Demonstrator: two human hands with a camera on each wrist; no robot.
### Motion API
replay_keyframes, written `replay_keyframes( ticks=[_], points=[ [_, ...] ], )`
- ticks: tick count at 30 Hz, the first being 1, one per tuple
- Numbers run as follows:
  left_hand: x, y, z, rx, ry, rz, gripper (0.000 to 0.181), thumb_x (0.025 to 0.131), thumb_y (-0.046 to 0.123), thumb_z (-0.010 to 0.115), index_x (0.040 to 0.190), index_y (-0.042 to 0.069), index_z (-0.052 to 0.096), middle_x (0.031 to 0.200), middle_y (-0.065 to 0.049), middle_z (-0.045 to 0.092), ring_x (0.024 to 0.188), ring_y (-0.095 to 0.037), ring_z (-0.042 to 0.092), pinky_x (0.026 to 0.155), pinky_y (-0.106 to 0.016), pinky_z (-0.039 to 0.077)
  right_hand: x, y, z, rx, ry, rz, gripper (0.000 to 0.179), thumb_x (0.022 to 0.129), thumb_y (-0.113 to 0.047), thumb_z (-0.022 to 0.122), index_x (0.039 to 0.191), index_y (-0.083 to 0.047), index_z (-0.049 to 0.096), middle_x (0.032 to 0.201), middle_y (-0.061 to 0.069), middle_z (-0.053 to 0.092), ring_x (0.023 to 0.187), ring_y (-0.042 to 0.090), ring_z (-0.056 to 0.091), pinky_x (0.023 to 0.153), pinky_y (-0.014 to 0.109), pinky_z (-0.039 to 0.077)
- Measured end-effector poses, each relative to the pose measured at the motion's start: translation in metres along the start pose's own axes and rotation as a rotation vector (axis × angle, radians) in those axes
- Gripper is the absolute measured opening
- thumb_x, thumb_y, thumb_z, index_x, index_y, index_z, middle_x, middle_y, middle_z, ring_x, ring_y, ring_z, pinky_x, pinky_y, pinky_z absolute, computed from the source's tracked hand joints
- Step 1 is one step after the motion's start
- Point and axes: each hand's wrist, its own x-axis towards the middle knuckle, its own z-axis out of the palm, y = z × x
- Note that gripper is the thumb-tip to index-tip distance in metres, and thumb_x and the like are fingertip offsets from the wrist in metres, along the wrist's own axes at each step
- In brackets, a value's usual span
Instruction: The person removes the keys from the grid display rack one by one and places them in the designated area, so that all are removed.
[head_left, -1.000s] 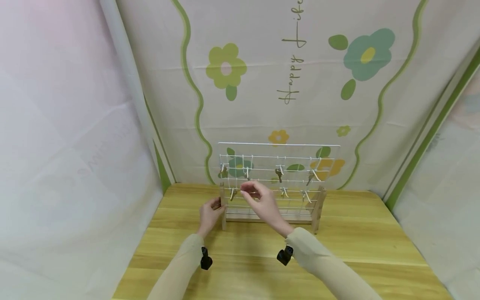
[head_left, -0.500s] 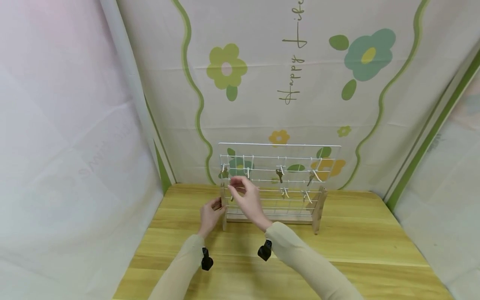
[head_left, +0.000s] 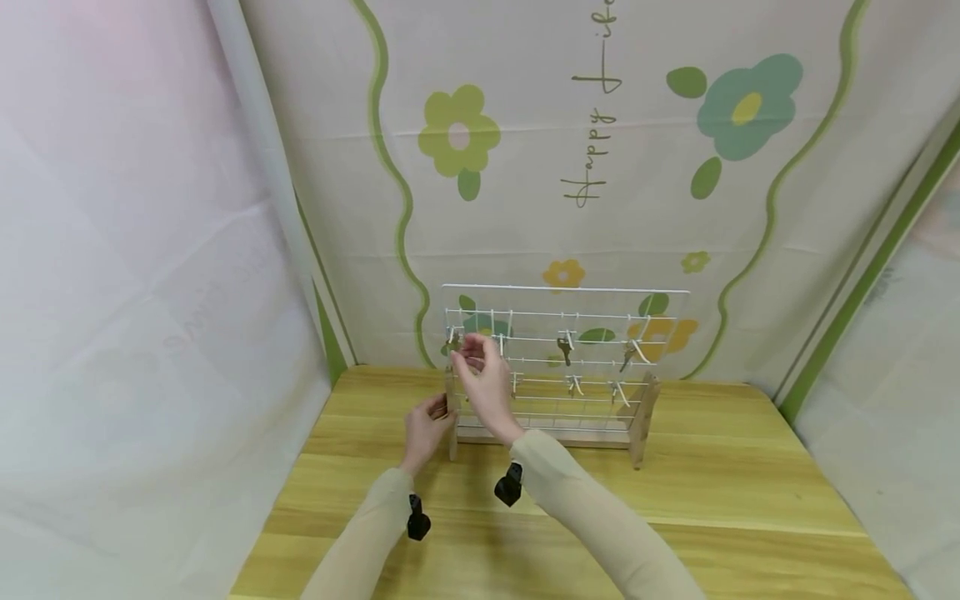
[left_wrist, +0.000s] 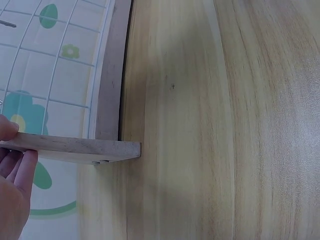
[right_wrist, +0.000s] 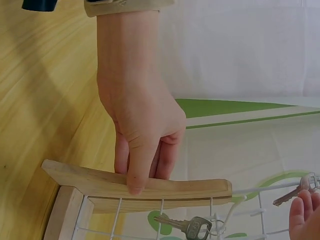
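Observation:
A white wire grid rack (head_left: 566, 289) with wooden side supports stands on the table, keys hanging from its hooks. My left hand (head_left: 426, 429) grips the rack's left wooden support (left_wrist: 75, 145), thumb on one face and fingers on the other. My right hand (head_left: 483, 382) is raised before the grid's upper left, fingers curved. Its fingertips are right at a key (right_wrist: 295, 192) on the top-left hook, overlapping it in the right wrist view. A second key (right_wrist: 192, 227) hangs lower on the left side. Another key (head_left: 564, 350) hangs at the upper middle.
One more key (head_left: 628, 357) hangs at the grid's upper right, above a lower hook (head_left: 618, 393). The rack stands on a wood-grain table (head_left: 712, 492). Behind it rises a flower-printed cloth (head_left: 510, 217), with a pale cloth wall (head_left: 150, 333) at the left.
My right hand has moved left and up across the grid, from the lower-left hooks to the top-left key. My left hand keeps its grip on the wooden support.

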Motion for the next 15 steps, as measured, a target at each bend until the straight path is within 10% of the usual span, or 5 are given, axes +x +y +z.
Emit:
replay_keyframes(
  ticks=[15],
  points=[
    [-0.0001, -0.0010, 0.0024, -0.015, 0.004, 0.029, 0.037, 0.085, -0.010, 0.069, 0.121, -0.018, 0.061, 0.116, -0.038, 0.065, 0.107, -0.049, 0.067, 0.089, -0.050, 0.060, 0.0107, -0.0047, 0.0068, -0.111, 0.011, 0.050, 0.025, 0.094, -0.012, 0.066, 0.117, -0.002, 0.063, 0.108, 0.014, 0.068, 0.096, 0.026, 0.069, 0.086, 0.033, 0.062]
  ],
)
